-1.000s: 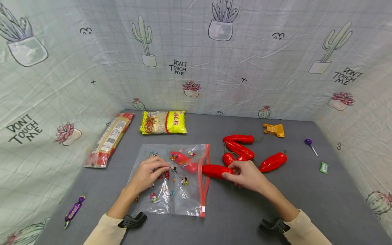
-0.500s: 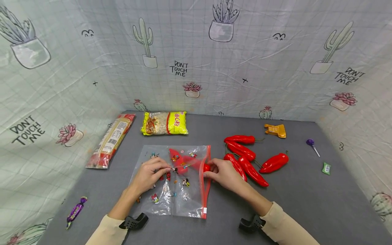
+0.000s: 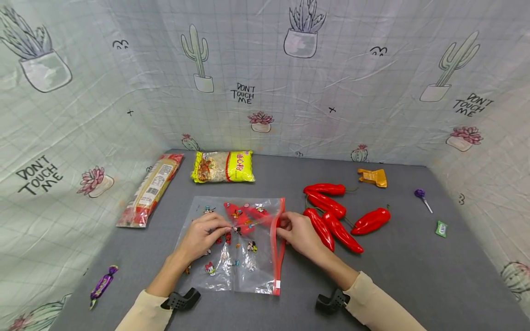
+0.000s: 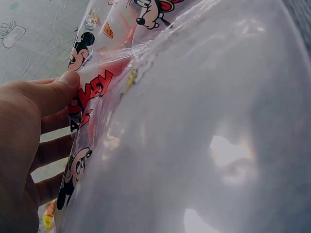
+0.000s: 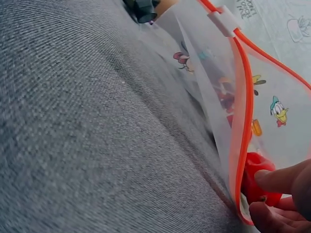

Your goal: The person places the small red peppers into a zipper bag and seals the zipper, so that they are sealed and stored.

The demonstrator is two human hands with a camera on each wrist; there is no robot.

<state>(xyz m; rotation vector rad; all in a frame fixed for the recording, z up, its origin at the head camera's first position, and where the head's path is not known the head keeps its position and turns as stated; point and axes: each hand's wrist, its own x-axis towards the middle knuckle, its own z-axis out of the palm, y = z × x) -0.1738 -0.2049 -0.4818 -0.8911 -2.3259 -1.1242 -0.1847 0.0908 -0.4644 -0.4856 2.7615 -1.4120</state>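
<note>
A clear zip bag (image 3: 256, 276) with cartoon prints and a red zipper edge lies with its mouth to the right. My left hand (image 3: 203, 236) pinches the bag's upper film near its middle; in the left wrist view the thumb presses on the printed plastic (image 4: 92, 94). My right hand (image 3: 301, 234) is at the mouth, its fingertips just inside the red edge. In the right wrist view the thumb and fingers hold the end of a red chili pepper (image 5: 253, 167) inside the opening. Red peppers (image 3: 236, 212) show through the film, partly overlapping.
Several red chili peppers (image 3: 341, 232) lie right of the bag, close to my right forearm. Behind are a yellow noodle packet (image 3: 223, 166) and a long noodle packet (image 3: 151, 191). A purple candy (image 3: 103, 286), orange wrapper (image 3: 372, 177), lollipop (image 3: 420, 194) and green sweet (image 3: 440, 228) lie around.
My right hand has moved left, carrying the pepper from outside the mouth into the bag. The peppers beside it shifted and spread out. My left hand keeps its pinch on the bag.
</note>
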